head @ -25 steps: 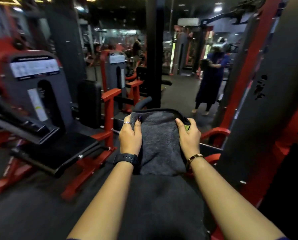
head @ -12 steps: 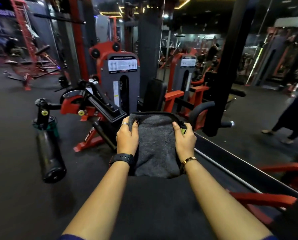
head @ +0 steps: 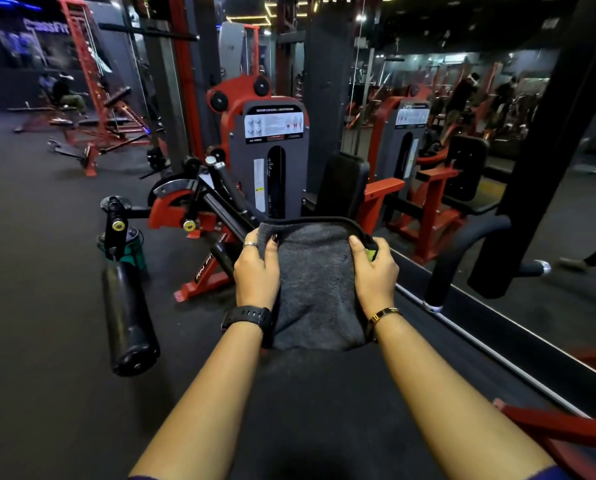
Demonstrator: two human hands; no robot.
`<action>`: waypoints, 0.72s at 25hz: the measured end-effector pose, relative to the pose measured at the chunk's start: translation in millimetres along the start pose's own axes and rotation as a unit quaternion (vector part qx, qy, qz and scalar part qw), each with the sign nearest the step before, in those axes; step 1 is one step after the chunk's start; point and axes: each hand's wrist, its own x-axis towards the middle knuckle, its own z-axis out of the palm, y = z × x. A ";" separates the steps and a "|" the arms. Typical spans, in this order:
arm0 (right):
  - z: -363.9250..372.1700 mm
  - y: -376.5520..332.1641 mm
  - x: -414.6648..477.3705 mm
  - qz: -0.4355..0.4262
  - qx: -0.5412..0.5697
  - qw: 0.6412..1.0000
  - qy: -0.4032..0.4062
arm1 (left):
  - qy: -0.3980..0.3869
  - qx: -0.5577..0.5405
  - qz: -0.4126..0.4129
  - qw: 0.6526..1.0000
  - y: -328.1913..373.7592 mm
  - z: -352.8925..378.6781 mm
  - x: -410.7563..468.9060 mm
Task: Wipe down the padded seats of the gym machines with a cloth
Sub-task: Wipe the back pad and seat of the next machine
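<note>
- dark rubber gym floor spreads out to the left of the hands, with red and grey steel machines beyond them.
- left hand grips the left edge of the cloth, thumb laid on top and fingers curled under.
- right hand clamps the right edge the same way; a bit of yellow-green shows by its fingers.
- between the two hands the cloth is grey, fluffy terry with a dark hem, draped over the far end of the padded seat, a smooth black pad running back under both forearms.
- black watch on the left wrist, gold bracelet on the right, silver ring on a left finger.
- just past the left hand, a red frame leg carries white lettering starting "rn"; the rest is unclear.
- farther ahead, a white placard has diagrams, its text too blurred to read.
- left of the left hand lies a glossy black cylindrical roller pad.
</note>
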 end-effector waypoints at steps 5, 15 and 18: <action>51.7 7.3 52.4 -0.005 -0.012 0.999 0.037 | -0.038 -0.007 0.011 0.999 -32.6 31.7 78.5; 119.9 31.4 162.5 0.011 -0.037 0.994 0.104 | -0.104 -0.046 0.023 0.993 -76.4 113.3 207.1; 126.3 44.1 195.3 0.013 -0.038 0.993 0.113 | -0.115 -0.046 0.019 0.992 -86.7 145.2 229.7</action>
